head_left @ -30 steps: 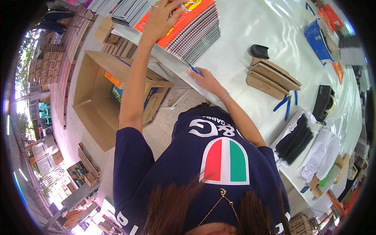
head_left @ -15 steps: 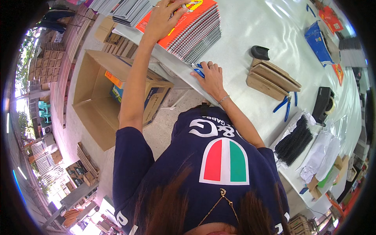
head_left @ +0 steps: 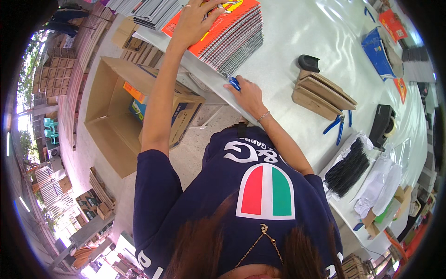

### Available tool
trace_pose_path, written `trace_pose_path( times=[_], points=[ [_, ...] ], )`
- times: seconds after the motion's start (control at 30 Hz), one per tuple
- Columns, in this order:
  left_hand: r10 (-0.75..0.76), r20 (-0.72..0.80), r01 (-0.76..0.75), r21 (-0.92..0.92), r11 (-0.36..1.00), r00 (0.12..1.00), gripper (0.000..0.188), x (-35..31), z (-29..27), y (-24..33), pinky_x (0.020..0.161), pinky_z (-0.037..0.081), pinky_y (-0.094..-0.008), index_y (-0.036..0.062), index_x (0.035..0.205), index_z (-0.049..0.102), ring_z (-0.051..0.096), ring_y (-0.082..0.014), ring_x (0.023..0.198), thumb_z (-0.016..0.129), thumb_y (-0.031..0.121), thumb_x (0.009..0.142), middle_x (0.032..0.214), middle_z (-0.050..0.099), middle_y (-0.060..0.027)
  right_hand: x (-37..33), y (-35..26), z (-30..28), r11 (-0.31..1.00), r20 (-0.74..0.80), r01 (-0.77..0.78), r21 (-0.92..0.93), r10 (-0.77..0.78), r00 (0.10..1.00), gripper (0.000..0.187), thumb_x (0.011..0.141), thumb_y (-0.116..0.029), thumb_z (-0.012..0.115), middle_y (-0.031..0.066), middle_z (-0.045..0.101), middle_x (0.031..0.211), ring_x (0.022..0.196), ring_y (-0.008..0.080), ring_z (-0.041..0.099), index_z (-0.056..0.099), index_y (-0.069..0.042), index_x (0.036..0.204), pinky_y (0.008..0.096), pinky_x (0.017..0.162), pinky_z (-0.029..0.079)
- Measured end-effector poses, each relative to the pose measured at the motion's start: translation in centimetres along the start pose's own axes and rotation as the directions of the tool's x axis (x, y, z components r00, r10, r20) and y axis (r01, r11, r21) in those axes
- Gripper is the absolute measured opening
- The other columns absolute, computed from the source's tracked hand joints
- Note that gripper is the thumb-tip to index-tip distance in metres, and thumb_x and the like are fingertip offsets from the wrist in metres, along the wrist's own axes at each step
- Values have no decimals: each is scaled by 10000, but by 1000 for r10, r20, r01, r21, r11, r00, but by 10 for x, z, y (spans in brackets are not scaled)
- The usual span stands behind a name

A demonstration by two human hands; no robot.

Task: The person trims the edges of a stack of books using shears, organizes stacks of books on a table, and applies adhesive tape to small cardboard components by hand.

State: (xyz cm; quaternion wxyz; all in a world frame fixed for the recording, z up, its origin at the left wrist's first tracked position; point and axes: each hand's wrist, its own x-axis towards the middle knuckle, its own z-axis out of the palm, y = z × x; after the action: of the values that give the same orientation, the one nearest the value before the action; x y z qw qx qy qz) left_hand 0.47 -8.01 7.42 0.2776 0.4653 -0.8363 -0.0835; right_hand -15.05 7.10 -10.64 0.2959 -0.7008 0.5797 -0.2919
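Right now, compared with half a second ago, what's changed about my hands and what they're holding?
Your right hand has closed its fingers around the blue-handled tool, and the handles, spread apart before, have drawn together. Nothing was visibly let go. Your left hand stays on the notebook stack, and the other blue-handled tool stays on the table.

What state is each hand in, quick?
Left hand: open, resting on the spiral notebook stack.
Right hand: closed on blue-handled pliers.
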Motion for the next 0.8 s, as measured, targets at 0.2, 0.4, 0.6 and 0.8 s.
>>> trace_pose_path(
  times=[0.2,0.4,0.6,0.8],
  points=[
    [10,-5,-10,5,1000,1000,367,-2,2,1,875,478,-389,110,1234,644,594,-303,1058,512,346,987,1230,565,-131,-3,0,-5,934,253,-240,265,173,952,565,914,-571,579,187,622,713,664,364,620,611,-8,929,457,632,472],
    [3,0,-3,16,1000,1000,364,0,1,-1,860,481,-386,93,1225,646,604,-298,1024,517,336,987,1191,578,-125,-14,-3,3,989,-170,39,-139,-63,983,539,895,-555,609,149,619,882,804,322,567,618,-39,1050,428,743,413],
    [-22,31,24,-53,998,999,346,1,-1,3,850,483,-385,75,1209,650,610,-289,986,530,308,983,1168,579,-129,-10,-1,3,983,-135,35,-178,-59,989,529,885,-537,620,182,614,1003,938,331,556,622,-41,1070,439,821,378],
    [12,-7,-13,-24,1000,1000,349,0,0,0,854,482,-376,74,1212,647,614,-278,983,527,312,986,1181,571,-137,1,7,3,991,-65,50,-120,-58,996,552,886,-568,621,104,605,720,676,249,591,638,-24,975,395,654,433]
  ],
)
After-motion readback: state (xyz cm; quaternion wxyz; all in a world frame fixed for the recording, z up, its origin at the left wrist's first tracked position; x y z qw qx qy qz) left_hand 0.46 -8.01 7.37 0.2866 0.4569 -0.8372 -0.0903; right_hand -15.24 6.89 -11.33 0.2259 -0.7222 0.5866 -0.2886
